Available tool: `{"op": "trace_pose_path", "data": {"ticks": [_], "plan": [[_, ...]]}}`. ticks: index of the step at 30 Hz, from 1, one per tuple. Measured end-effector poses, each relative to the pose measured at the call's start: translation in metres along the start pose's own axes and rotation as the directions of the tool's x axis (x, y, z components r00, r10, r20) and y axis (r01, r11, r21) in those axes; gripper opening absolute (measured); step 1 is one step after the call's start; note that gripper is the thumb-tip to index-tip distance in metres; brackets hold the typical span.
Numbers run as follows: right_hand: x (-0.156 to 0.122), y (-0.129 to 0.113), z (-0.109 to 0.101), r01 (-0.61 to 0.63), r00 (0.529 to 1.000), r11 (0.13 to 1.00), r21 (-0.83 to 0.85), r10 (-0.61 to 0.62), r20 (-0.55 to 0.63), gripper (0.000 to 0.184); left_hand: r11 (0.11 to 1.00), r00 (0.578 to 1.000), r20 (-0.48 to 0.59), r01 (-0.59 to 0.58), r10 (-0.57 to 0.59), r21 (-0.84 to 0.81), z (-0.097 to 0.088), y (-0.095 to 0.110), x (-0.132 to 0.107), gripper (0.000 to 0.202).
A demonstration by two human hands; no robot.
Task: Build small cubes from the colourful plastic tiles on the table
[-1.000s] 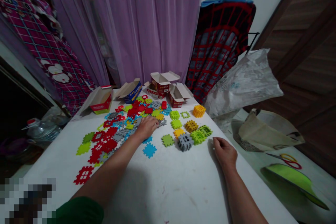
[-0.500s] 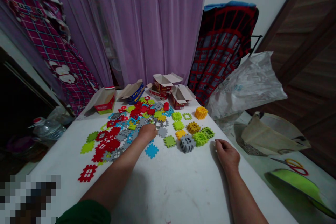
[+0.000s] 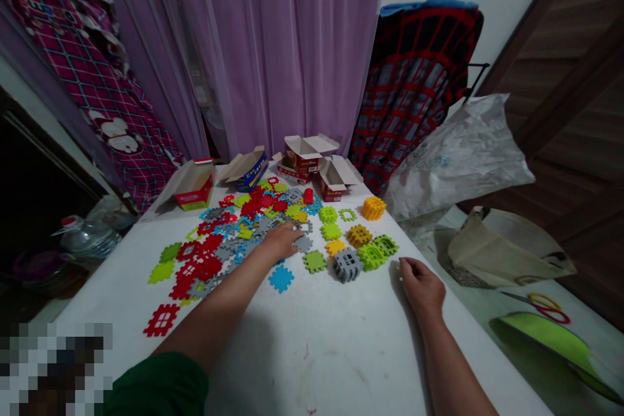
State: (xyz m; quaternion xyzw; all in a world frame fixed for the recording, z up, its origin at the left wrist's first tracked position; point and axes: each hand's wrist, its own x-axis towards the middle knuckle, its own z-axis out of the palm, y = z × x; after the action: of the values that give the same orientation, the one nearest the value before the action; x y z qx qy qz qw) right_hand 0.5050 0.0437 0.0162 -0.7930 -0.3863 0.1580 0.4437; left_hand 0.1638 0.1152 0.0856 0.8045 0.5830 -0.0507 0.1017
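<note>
My left hand [image 3: 281, 240] reaches into a spread of plastic interlocking tiles, its thumb and fingers apart. Beside its fingertips lies a grey tile [image 3: 303, 243]; whether they touch it is hard to see. Just below that hand a blue tile [image 3: 281, 278] lies flat. My right hand [image 3: 423, 285] rests on the table's right side, fingers curled closed with nothing visible in them. To its left stand a grey stack of tiles [image 3: 348, 264], a light-green stack [image 3: 371, 257] and a dark-yellow stack [image 3: 359, 235]. A single green tile [image 3: 314, 261] lies between the hands.
Open cardboard boxes line the back edge, including a red box [image 3: 195, 195] and a blue box [image 3: 253, 175]. Red tiles [image 3: 207, 268] lie on the left of the white table [image 3: 316, 364]. An orange stack [image 3: 374, 208] stands back right. Scissors [image 3: 548, 307] lie off the table's right side.
My left hand has moved slightly right and farther over the grey tiles, and its thumb and fingers have spread. My right hand stays put.
</note>
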Motion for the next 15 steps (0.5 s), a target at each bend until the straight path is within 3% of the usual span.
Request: {"op": "trace_pose_path", "data": {"ticks": [8,12,15], "plan": [[-0.001,-0.003,-0.001,0.000,1.000,1.000,-0.010,0.001,0.016,0.058,0.996,0.997,-0.043,0.068,-0.065,0.060,-0.001,-0.004,0.015,0.030],[-0.001,-0.004,-0.002,-0.002,1.000,1.000,-0.012,0.002,0.019,0.059,0.997,0.995,-0.090,0.041,-0.035,0.071,0.003,0.000,0.011,0.037],[-0.001,-0.003,-0.001,-0.005,1.000,1.000,0.001,0.005,0.018,0.060,0.996,0.993,-0.104,-0.044,0.053,0.083,0.005,0.003,0.009,0.045]]}}
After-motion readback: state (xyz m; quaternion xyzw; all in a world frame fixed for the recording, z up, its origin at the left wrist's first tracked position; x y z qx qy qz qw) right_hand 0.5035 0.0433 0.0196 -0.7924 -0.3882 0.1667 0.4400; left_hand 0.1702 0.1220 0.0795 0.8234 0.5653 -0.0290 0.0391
